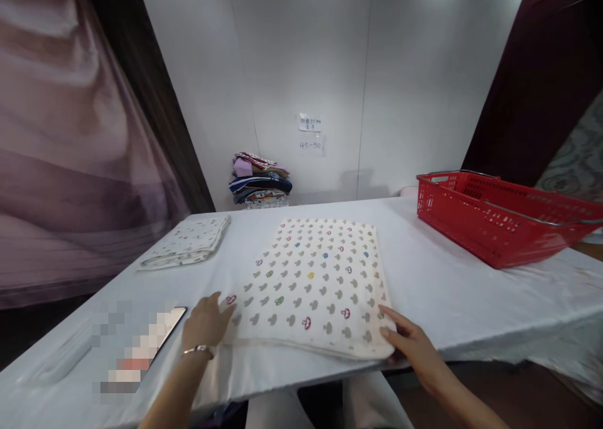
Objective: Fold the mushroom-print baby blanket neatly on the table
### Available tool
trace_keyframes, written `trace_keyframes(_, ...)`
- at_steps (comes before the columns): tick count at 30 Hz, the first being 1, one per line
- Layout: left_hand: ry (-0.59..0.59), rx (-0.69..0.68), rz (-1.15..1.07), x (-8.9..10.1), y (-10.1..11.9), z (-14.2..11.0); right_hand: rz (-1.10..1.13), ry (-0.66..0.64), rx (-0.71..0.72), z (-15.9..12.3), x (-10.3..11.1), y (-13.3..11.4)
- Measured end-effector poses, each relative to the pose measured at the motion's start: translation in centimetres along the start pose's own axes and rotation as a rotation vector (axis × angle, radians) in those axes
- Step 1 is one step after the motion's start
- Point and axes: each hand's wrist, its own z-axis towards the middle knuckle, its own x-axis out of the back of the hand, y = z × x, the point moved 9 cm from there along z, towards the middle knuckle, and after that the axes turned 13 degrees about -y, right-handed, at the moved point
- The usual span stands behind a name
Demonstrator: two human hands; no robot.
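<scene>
A folded cream cloth (306,291) with grey and coloured mushroom prints lies flat in front of me, its near edge showing layers. My left hand (207,322), wearing a bracelet, rests at the cloth's near left edge with thumb and fingers apart. At the near right corner, my right hand (414,347) grips the cloth's edge; index finger and thumb show on the print, while the other fingers are partly hidden under the edge.
The table (405,291) has a white cover. Another folded printed cloth (188,240) lies at the left, and a phone (164,335) is nearby, largely pixelated. A red basket (490,222) stands at the right. Folded fabrics (261,181) are stacked beyond the far edge.
</scene>
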Motion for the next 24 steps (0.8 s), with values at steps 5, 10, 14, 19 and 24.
trace_keyframes(5,0.191,-0.72,-0.124,-2.6,16.4,-11.6,0.047,0.003,0.012,0.3,-0.2,-0.9)
trace_keyframes(10,0.112,-1.011,-0.145,-6.9,27.1,-18.7,0.025,0.007,0.088,0.6,-0.8,-2.8)
trace_keyframes(14,0.133,-0.938,-0.175,-6.9,28.7,-16.8,0.024,-0.019,0.091,0.6,-1.4,-3.8)
trace_keyframes(19,0.142,-0.98,-0.238,-4.3,27.9,-16.3,0.081,-0.058,0.125,0.1,-2.2,-4.2)
trace_keyframes(24,0.177,-1.032,-0.326,-1.4,25.7,-18.2,0.219,0.018,0.021,2.3,-0.9,-2.0)
